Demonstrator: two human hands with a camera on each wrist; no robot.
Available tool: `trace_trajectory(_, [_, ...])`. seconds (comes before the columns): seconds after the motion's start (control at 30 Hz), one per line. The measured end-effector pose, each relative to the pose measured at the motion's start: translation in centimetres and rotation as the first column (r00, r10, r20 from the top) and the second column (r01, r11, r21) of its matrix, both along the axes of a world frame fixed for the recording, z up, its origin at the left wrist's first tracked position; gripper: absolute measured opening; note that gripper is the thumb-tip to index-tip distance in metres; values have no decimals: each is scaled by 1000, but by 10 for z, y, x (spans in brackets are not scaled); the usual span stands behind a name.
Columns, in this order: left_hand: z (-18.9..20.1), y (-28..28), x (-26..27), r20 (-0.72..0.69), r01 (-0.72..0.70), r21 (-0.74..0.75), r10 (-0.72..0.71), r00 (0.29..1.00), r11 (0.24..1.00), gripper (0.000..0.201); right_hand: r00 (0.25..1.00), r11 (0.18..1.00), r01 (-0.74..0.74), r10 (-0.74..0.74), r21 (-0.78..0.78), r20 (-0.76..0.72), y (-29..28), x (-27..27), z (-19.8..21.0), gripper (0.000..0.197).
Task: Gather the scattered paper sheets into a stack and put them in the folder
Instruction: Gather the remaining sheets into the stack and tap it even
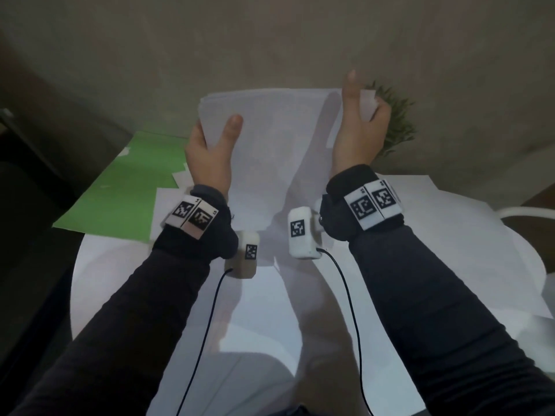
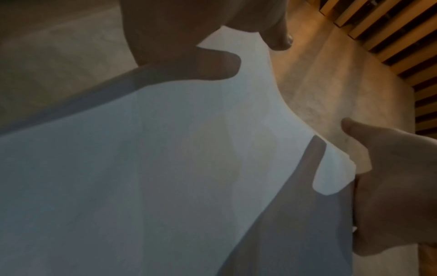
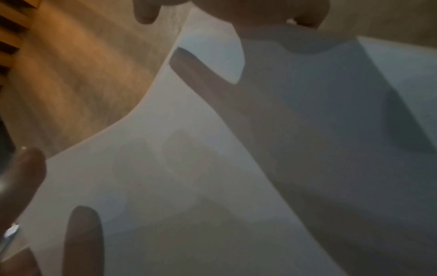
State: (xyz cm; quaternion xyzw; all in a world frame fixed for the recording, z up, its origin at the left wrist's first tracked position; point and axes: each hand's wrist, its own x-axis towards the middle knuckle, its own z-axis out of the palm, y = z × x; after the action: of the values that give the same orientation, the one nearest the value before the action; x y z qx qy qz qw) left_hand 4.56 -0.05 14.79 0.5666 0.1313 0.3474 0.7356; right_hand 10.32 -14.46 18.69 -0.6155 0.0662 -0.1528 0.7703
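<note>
Dark sleeves fill the near edge of my head view, both forearms reaching toward twelve o'clock over the white table. Between my hands I hold the stack of paper sheets upright above the tabletop, and I judge this is the squaring-up step: standing the sheets on edge lets them be lined up before they go into anything. My left hand clamps the stack's nine o'clock edge, thumb pressed flat on the near face and the other fingers hidden behind the paper. My right hand takes the three o'clock edge, where the paper bends around it; its fingers curl behind the sheets, while one digit stands straight up, clear of the paper. From the left wrist view the paper bows between the two grips, so the stack is limp and will need support on both sides. The green folder lies flat on the table at about ten o'clock from my hands, with a few white corners showing along its edge. More loose sheets lie spread on the table at three to four o'clock, so I judge the gathering unfinished. A green plant sits just behind my right hand.
</note>
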Motion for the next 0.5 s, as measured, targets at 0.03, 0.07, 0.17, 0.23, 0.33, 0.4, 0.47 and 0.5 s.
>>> trace_trajectory(0.03, [-1,0,0,-2,-6,-2,6,1000,1000,38,1000,1000,10,-10,-10,-21,0,0,-1,37])
trace_trajectory(0.07, [-1,0,0,-7,-10,3,10,1000,1000,42,999,1000,22,-22,-7,-38,-1,1,-2,34])
trace_trajectory(0.17, [-2,3,0,-6,-16,0,16,1000,1000,54,997,996,59,-56,62,-45,-5,3,-4,22])
trace_trajectory(0.23, [-3,5,0,-10,-20,0,20,1000,1000,56,998,995,60,-57,78,-32,-6,3,-5,20])
trace_trajectory(0.33, [-6,6,1,-29,-5,-4,5,1000,1000,37,999,998,25,-23,54,-28,-7,3,-8,21])
trace_trajectory(0.4, [-10,8,0,-68,13,36,-10,998,999,33,998,1000,2,0,30,-63,-10,5,-9,17])
trace_trajectory(0.47, [-20,13,-3,-107,104,60,-97,990,993,34,997,1000,-12,13,12,-77,-13,9,-10,16])
trace_trajectory(0.5, [-28,15,-5,-146,157,79,-144,979,984,38,997,1000,-21,22,12,-80,-15,11,-10,16])
